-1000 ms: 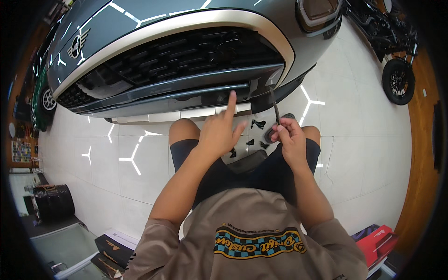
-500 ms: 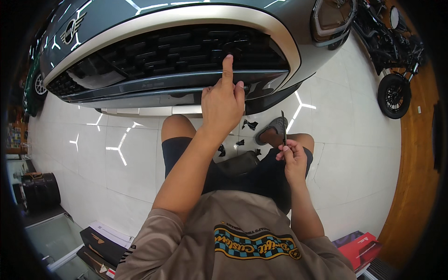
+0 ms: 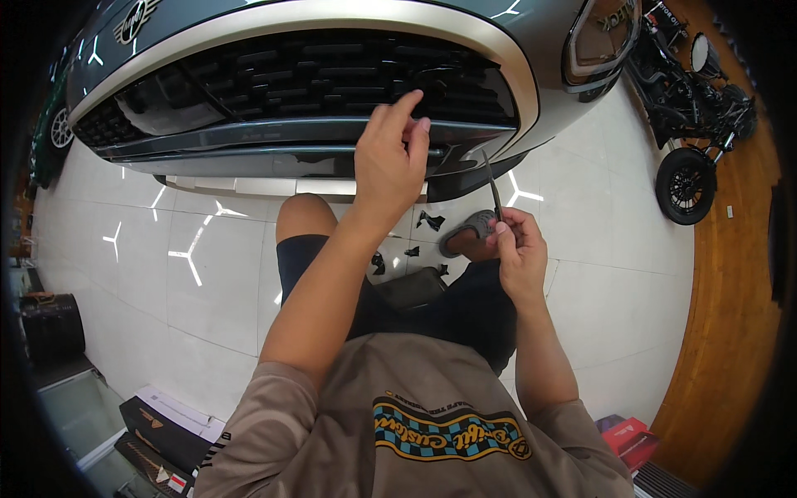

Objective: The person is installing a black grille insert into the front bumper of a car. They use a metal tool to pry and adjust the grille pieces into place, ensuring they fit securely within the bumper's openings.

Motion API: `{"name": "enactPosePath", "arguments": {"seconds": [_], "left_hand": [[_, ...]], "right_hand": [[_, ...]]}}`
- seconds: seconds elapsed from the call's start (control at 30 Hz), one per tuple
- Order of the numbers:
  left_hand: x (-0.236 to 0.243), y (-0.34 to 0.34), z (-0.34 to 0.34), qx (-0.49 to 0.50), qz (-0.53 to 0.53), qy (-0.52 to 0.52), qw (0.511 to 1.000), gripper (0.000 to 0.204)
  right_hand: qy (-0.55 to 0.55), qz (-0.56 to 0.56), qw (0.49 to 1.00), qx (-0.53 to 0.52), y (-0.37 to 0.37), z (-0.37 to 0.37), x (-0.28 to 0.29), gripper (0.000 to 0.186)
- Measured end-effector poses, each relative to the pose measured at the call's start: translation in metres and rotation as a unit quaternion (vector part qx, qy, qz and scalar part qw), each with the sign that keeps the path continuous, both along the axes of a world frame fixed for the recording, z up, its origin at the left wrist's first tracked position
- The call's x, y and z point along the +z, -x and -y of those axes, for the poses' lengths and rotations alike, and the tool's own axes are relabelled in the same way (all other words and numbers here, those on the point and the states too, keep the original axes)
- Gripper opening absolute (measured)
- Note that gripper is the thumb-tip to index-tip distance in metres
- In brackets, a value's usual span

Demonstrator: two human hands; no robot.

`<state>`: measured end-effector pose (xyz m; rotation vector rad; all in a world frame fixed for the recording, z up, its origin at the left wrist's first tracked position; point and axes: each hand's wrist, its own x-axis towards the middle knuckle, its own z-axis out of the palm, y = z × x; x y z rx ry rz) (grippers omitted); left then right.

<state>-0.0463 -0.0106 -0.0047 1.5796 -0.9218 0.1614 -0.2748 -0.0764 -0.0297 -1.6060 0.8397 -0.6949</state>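
Observation:
In front of me is the front end of a grey-green car, its black grille (image 3: pixel 307 79) framed by a pale satin trim band (image 3: pixel 349 17). My left hand (image 3: pixel 390 162) is raised before the lower right of the grille, index finger stretched toward it and thumb apart, holding nothing visible. Whether the fingertip touches the grille I cannot tell. My right hand (image 3: pixel 521 253) pinches a thin, dark blade-like tool (image 3: pixel 491 184) near its lower end. Its tip points up, close to the bumper's lower right corner.
Small black scraps (image 3: pixel 430 221) lie on the glossy tiled floor (image 3: pixel 224 290) between my legs, near a dark seat (image 3: pixel 411 289). A black motorcycle (image 3: pixel 693 133) stands at the right. Boxes lie behind me: dark ones (image 3: pixel 162 427) at left, a red one (image 3: pixel 627 440) at right.
My left index finger has bent from its straight point and shifted slightly right. My right hand has risen toward the bumper, the tool's tip now tilting left. The view has shifted a little.

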Motion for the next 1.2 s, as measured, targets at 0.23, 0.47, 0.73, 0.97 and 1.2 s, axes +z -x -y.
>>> {"name": "enactPosePath", "arguments": {"seconds": [0.23,0.47,0.73,0.97,1.2], "left_hand": [[0.006,-0.013,0.018,0.071,-0.003,0.031,0.997,0.017],[0.010,-0.018,0.018,0.034,-0.080,0.038,0.995,0.013],[0.013,-0.022,0.016,0.018,-0.101,0.030,0.994,0.014],[-0.007,-0.007,0.005,0.039,-0.004,0.047,0.998,0.034],[-0.032,0.008,0.006,0.046,0.152,-0.065,0.985,0.067]], "right_hand": [[0.223,-0.072,0.971,0.052,-0.027,0.015,0.034,0.024],[0.217,-0.080,0.972,0.052,-0.031,0.017,0.031,0.024],[0.199,-0.070,0.976,0.048,-0.024,0.012,0.019,0.024],[0.223,-0.068,0.972,0.032,-0.038,0.016,0.029,0.023],[0.199,-0.033,0.979,0.009,-0.041,0.013,0.024,0.021]]}}
